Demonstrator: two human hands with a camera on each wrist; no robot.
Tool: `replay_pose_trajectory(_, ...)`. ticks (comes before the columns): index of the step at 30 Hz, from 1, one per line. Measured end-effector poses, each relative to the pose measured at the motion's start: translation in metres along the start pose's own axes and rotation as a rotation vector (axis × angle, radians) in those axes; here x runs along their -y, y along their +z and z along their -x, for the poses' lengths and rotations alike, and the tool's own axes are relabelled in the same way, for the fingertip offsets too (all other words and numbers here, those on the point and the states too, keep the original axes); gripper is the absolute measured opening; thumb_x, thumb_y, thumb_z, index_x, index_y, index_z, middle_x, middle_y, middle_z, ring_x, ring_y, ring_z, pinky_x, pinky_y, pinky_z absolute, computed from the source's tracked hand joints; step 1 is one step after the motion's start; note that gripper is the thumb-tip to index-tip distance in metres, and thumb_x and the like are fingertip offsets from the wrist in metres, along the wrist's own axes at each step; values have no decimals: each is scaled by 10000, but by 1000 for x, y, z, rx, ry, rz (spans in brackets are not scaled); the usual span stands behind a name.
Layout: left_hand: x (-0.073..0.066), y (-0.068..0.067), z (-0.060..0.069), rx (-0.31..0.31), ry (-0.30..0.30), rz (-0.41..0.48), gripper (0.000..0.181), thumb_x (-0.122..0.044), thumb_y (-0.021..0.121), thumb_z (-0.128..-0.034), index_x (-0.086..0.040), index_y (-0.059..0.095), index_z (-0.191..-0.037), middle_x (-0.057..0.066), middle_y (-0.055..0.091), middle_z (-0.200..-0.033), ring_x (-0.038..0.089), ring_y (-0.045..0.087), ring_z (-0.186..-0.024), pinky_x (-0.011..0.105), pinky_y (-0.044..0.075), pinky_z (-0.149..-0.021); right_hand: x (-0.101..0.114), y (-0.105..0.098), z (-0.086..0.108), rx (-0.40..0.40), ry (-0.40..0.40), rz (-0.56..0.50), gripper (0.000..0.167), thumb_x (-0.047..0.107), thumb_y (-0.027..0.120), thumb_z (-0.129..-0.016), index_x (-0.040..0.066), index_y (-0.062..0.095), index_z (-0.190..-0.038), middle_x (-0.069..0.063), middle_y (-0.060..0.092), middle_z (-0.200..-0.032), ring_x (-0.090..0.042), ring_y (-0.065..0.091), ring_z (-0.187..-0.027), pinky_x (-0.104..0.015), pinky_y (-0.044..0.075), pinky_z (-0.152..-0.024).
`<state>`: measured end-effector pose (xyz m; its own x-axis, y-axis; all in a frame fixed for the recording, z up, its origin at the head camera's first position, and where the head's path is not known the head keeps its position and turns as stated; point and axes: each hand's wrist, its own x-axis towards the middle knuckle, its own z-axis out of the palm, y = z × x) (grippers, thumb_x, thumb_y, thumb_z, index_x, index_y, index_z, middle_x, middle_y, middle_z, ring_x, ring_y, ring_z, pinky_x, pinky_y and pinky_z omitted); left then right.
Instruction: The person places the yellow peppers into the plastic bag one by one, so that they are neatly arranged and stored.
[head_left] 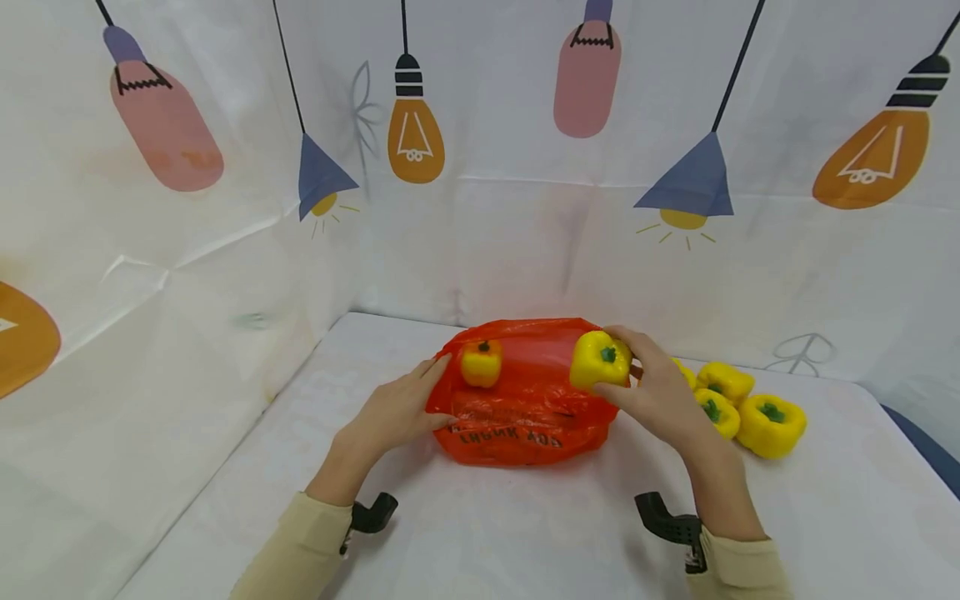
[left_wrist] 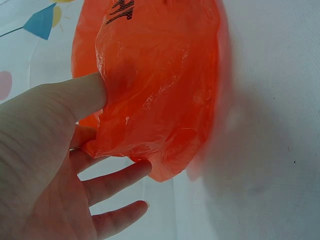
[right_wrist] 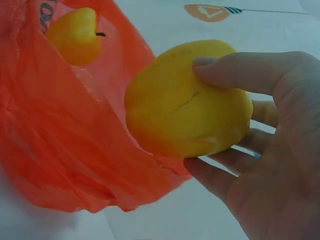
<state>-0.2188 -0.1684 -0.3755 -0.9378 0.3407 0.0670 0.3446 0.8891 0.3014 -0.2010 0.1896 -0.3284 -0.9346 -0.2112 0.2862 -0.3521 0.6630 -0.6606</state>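
Note:
A red plastic bag (head_left: 517, 417) with dark printed lettering lies open-mouthed on the white table. My left hand (head_left: 399, 407) holds its left rim; in the left wrist view the thumb (left_wrist: 87, 95) lies over the outside of the plastic, and the other fingers are behind and below. My right hand (head_left: 660, 392) grips a yellow bell pepper (head_left: 600, 360) with a green stem at the right side of the bag's mouth. In the right wrist view the thumb presses on that pepper (right_wrist: 185, 105). Inside the bag sits a smaller yellow-orange fruit (head_left: 482, 365) with a dark stem.
Several more yellow bell peppers (head_left: 771, 426) are grouped on the table to the right of my right hand. A white sheet (head_left: 510, 242) printed with lamps and bulbs rises behind the table (head_left: 525, 533) and along the left.

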Motion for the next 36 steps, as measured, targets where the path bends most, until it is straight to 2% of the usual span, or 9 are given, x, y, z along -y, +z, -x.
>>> replay_pose_trajectory(9, 0, 1, 0, -1, 5, -12, 953, -528, 719, -856, -200, 218, -1598, 62, 332, -1623, 303, 479, -1396, 523, 478, -1065, -4, 18, -7, 89, 78, 48, 761, 415, 722, -892, 253, 342, -1531, -112, 377, -1562, -351, 423, -1334, -613, 457, -1044)
replay_pose_trajectory(13, 0, 1, 0, -1, 6, -11, 954, -518, 723, -857, -202, 214, -1599, 65, 332, -1622, 309, 490, -1384, 522, 481, -1062, -1, 25, -10, 96, 97, 54, 758, 413, 730, -885, 275, 349, -1526, -102, 407, -1542, -346, 445, -1320, -598, 474, -1032)
replay_pose_trajectory(18, -2, 0, 0, 4, 5, -14, 958, -514, 725, -857, -200, 208, -1600, 65, 324, -1626, 311, 488, -1386, 517, 477, -1068, 2, 37, -17, 119, 118, -2, 748, 366, 738, -884, 305, 350, -1522, -63, 415, -1532, -318, 457, -1317, -567, 485, -1037)
replay_pose_trajectory(27, -2, -1, 1, 0, 9, -15, 956, -500, 736, -852, -195, 220, -1597, 55, 319, -1629, 307, 500, -1377, 515, 486, -1057, 1, 55, -27, 164, 169, -8, 754, 343, 733, -888, 336, 331, -1526, -37, 387, -1560, -313, 416, -1365, -602, 442, -1071)
replay_pose_trajectory(32, -2, 2, 0, -4, 13, -17, 963, -512, 735, -849, -198, 217, -1598, 68, 337, -1619, 299, 492, -1385, 506, 485, -1062, -2, 60, -34, 170, 178, 0, 770, 336, 734, -886, 292, 325, -1536, -57, 406, -1543, -311, 435, -1335, -593, 436, -1078)
replay_pose_trajectory(36, -4, 2, 0, -2, 16, -9, 967, -512, 738, -846, -191, 220, -1597, 68, 347, -1614, 297, 493, -1384, 506, 484, -1063, -6, 67, -39, 176, 147, -12, 753, 293, 725, -895, 229, 336, -1536, -67, 418, -1536, -304, 437, -1333, -588, 410, -1107)
